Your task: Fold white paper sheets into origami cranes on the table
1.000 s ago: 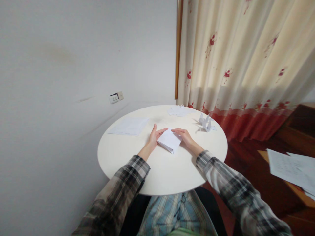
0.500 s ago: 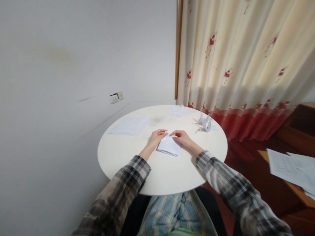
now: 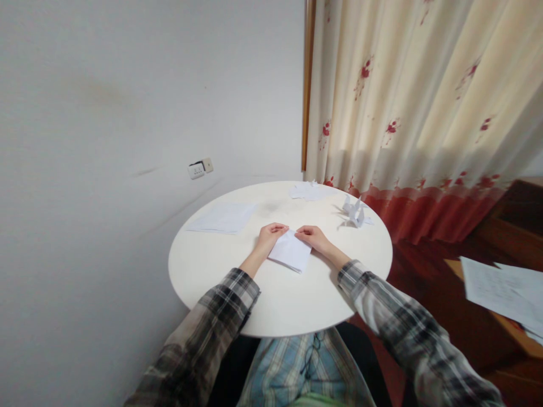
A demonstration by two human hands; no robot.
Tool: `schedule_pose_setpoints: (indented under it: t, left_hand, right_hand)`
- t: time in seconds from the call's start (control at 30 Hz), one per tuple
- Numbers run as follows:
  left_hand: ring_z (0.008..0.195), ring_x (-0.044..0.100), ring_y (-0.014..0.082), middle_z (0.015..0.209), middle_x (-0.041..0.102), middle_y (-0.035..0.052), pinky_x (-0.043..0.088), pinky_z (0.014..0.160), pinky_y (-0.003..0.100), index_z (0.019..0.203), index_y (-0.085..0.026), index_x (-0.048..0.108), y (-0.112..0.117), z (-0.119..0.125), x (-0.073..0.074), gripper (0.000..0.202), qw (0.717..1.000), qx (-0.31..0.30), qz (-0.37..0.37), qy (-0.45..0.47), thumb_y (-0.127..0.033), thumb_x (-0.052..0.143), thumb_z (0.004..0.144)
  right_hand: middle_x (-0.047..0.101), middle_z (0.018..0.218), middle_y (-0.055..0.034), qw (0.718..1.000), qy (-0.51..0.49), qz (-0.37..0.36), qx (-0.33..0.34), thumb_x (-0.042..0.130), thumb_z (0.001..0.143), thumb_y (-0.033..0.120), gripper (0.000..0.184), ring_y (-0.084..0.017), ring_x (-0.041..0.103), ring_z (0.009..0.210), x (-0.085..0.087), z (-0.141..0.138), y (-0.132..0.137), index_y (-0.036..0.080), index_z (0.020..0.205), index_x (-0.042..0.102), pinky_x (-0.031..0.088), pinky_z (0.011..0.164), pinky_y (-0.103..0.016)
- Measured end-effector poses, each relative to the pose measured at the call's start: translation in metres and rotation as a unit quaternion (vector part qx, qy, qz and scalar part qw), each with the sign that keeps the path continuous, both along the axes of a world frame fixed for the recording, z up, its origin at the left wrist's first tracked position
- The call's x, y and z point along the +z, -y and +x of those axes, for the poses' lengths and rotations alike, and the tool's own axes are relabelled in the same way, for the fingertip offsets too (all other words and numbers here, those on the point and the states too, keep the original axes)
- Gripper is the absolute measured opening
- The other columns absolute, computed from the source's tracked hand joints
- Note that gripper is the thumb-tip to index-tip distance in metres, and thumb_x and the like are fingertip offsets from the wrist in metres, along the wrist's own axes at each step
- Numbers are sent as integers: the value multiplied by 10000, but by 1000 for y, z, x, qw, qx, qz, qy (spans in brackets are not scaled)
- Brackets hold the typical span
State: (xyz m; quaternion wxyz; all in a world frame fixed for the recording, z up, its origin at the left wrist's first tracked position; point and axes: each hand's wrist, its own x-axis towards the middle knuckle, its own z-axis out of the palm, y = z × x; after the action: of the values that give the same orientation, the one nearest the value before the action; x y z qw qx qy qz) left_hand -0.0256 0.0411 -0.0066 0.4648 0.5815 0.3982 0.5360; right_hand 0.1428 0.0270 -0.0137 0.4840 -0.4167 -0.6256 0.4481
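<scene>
A folded white sheet of paper (image 3: 291, 252) lies on the round white table (image 3: 271, 305) in front of me, one corner towards the far side. My left hand (image 3: 270, 234) pinches its far left edge, thumb against the paper. At the far right edge, my right hand (image 3: 314, 236) has its fingers closed together on the same paper. The two hands are a short gap apart near the far corner. Parts of the paper's side edges are hidden under the fingers.
Flat white sheets (image 3: 223, 217) lie at the table's left. More paper pieces (image 3: 307, 191) are at the back, and folded paper cranes (image 3: 354, 213) stand at the right. Printed papers (image 3: 504, 288) rest on a wooden surface to the right. A wall socket (image 3: 196, 170) is beyond the table.
The folded paper has turned slightly and shifted a little left and towards me. My right fingers have closed in on its far edge; the left fingers have drawn together.
</scene>
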Motion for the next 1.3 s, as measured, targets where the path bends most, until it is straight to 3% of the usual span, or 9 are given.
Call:
schedule_pose_setpoints:
  t: [0.17, 0.43, 0.7, 0.83, 1.0, 1.3]
  left_hand:
    - [639, 541, 135, 693, 637, 30, 409, 618, 252, 699, -141, 644, -3, -1, -2, 249, 1000, 9, 5, -9, -363, 683, 594]
    - [686, 560, 153, 703, 640, 37, 426, 635, 253, 687, -146, 630, -1, -3, 3, 247, 996, 87, 22, 11, -355, 695, 573]
    - [678, 587, 167, 818, 665, 63, 440, 580, 255, 934, -154, 612, 4, 1, 3, 466, 999, 1, -34, 4, -335, 739, 523]
    - [699, 589, 179, 860, 672, 92, 444, 602, 264, 860, -135, 629, 6, 3, 4, 392, 999, -18, -37, -4, -353, 725, 550]
    - [666, 569, 172, 768, 671, 55, 419, 597, 250, 747, -131, 648, 1, 2, 0, 304, 999, -28, -19, -37, -393, 680, 596]
    - [688, 577, 178, 797, 671, 62, 426, 620, 258, 784, -125, 647, 0, -1, 0, 301, 999, -9, -5, -52, -363, 683, 604]
  right_hand:
    - [524, 529, 30, 1000, 8, 0, 8, 630, 607, 363, 236, -79, 405, 477, -2, 0, -1, 133, 657, 612, 278, 468, -218]
    - [572, 574, 2, 1000, -7, 14, -2, 626, 609, 384, 270, -104, 461, 524, -3, 1, -2, 128, 696, 628, 328, 509, -236]
    - [572, 584, 0, 997, 14, 44, -54, 587, 618, 371, 218, -124, 474, 579, -1, 3, -4, 157, 644, 612, 357, 547, -243]
    - [562, 612, 5, 992, 2, 72, -103, 543, 638, 365, 199, -123, 461, 605, 3, 4, -4, 170, 631, 581, 360, 572, -240]
    - [552, 638, 4, 980, -28, 93, -172, 507, 656, 362, 193, -128, 454, 624, 6, 5, -4, 176, 656, 559, 361, 594, -243]
    - [602, 746, -13, 983, -12, 95, -157, 603, 608, 344, 229, -143, 498, 673, 6, 5, -5, 173, 757, 582, 398, 644, -263]
